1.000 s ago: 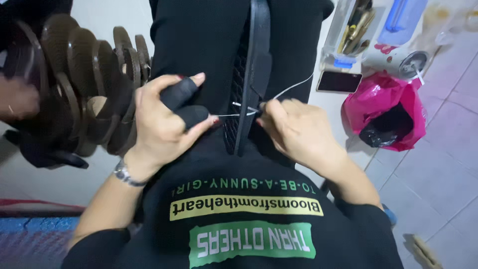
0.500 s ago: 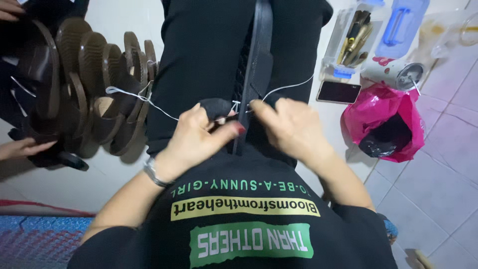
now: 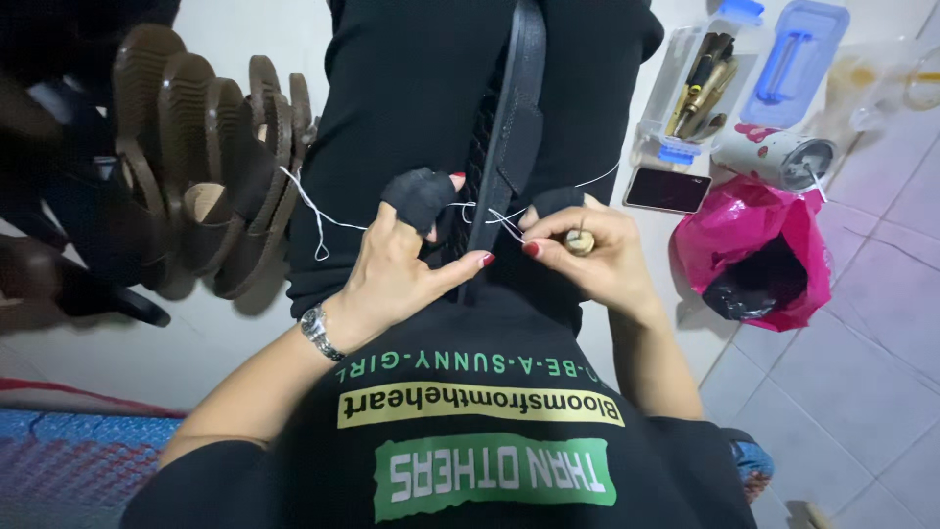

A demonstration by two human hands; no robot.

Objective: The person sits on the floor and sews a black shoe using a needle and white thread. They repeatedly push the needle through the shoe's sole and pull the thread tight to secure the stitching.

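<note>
I see a black sandal [image 3: 509, 147] standing on edge between my knees, both hands at its lower end. My left hand [image 3: 406, 264], with a black finger cover, has its grip pinched on white thread [image 3: 313, 211]. My right hand [image 3: 587, 250] grips a small wooden-handled tool [image 3: 580, 241]. Brown sandals [image 3: 211, 167] are stacked to the left; a pink bag [image 3: 759, 260] lies on the floor to the right.

Pale tiled floor [image 3: 862, 392]; blue woven mat [image 3: 59, 460] at lower left.
</note>
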